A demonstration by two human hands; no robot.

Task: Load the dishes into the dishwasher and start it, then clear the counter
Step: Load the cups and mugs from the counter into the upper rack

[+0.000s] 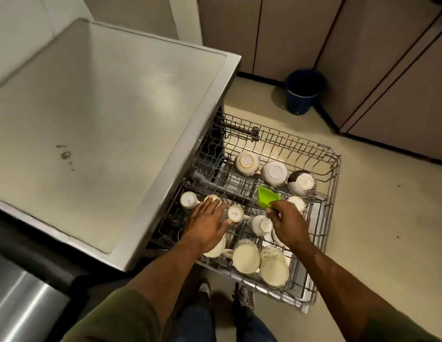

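Over the pulled-out rack (331,169), the right hand (287,224) pinches a green dish (266,199) while the left hand (206,227) lies flat across mugs (236,213), which it might topple if nudged.

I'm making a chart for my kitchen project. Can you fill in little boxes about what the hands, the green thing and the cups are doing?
left hand: open, fingers spread over upturned cups
right hand: pinches the green dish
green dish: tilted, above the rack's middle
rack: pulled out of the dishwasher
cups and bowls: upside down in the rack
bucket: blue, on the floor
counter: steel, smudged
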